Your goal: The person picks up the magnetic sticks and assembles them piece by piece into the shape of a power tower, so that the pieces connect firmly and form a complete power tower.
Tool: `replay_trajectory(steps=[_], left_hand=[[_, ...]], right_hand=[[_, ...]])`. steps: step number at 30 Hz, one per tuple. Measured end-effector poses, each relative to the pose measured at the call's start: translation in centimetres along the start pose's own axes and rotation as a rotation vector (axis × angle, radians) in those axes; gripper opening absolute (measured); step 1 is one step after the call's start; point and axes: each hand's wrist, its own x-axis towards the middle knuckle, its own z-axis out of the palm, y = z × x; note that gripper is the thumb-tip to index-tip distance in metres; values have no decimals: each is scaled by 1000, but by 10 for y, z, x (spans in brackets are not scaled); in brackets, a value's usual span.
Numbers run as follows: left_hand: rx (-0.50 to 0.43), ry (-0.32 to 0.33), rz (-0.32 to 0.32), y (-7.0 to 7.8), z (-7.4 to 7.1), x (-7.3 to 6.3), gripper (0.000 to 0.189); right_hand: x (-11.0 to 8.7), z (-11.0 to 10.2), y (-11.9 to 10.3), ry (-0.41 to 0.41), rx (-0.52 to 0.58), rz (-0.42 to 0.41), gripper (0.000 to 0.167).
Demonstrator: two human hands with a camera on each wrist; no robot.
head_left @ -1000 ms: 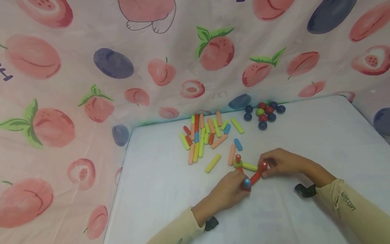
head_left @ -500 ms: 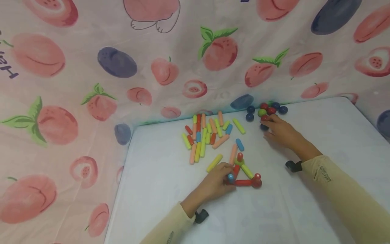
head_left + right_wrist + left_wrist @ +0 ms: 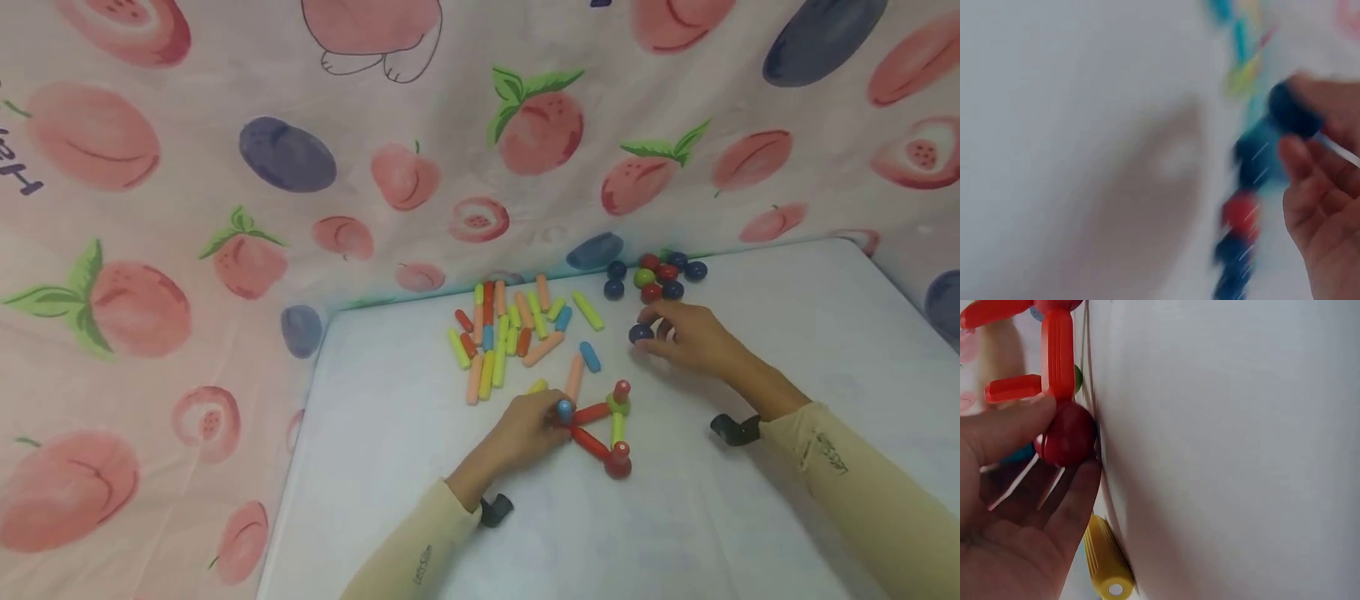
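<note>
My left hand (image 3: 525, 429) grips one corner of a triangle built from rods and balls. That corner is a red ball (image 3: 1071, 434), seen between thumb and fingers in the left wrist view, with a blue rod (image 3: 564, 410) standing up from it. Two red rods (image 3: 590, 443) run from there to a green ball (image 3: 618, 406) and another red ball (image 3: 618, 467), which a yellow-green rod (image 3: 618, 429) joins. A short red rod (image 3: 622, 390) stands on each of these. My right hand (image 3: 693, 337) pinches a dark blue ball (image 3: 641, 333) between thumb and fingers, in front of the ball pile.
Several loose balls, including a red one (image 3: 651, 292), lie by the patterned cloth backdrop (image 3: 420, 83). Left of them is a spread of coloured rods, among them a blue rod (image 3: 590, 357) and a peach rod (image 3: 575, 379). A yellow rod (image 3: 1109, 562) lies beyond my left hand.
My right hand left the triangle, reached the ball pile and drew a dark blue ball out of it towards me. My left hand moved left and turned the triangle.
</note>
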Motion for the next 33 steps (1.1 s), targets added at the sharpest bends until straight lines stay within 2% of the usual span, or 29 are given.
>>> replay_trajectory(steps=[3, 6, 8, 10, 12, 14, 15, 17, 20, 23, 26, 29, 31, 33], left_hand=[[36, 42, -40, 2, 1, 6, 27], [68, 93, -81, 2, 2, 11, 31], [81, 130, -113, 5, 2, 12, 34], [77, 167, -162, 9, 3, 11, 36], [59, 184, -217, 18, 4, 5, 36], [25, 159, -243, 30, 6, -4, 33], [19, 134, -235, 37, 8, -8, 32], [31, 76, -181, 50, 13, -15, 34], [85, 23, -79, 62, 24, -15, 42], [115, 30, -38, 63, 35, -9, 43], [80, 44, -37, 59, 39, -7, 28], [3, 42, -37, 51, 38, -10, 20], [-16, 31, -19, 43, 36, -13, 22], [-26, 1, 10, 36, 33, -16, 28]], right_hand=[[-20, -8, -29, 1, 162, -81, 33], [-37, -10, -52, -82, 244, -202, 31], [-45, -7, -62, -154, 233, -275, 31], [-50, -2, -66, -207, 212, -313, 31], [-52, 3, -67, -241, 189, -314, 33], [-54, 6, -66, -248, 177, -312, 37], [-54, 7, -64, -246, 179, -311, 40], [-55, 7, -61, -246, 179, -313, 45], [-56, 5, -57, -238, 202, -317, 49], [-55, 2, -50, -189, 247, -276, 40], [-51, -3, -37, -72, 266, -179, 28], [-43, -9, -21, 68, 215, -39, 20], [-35, -10, -5, 155, 148, 23, 22], [-26, -10, 11, 197, 72, 61, 26]])
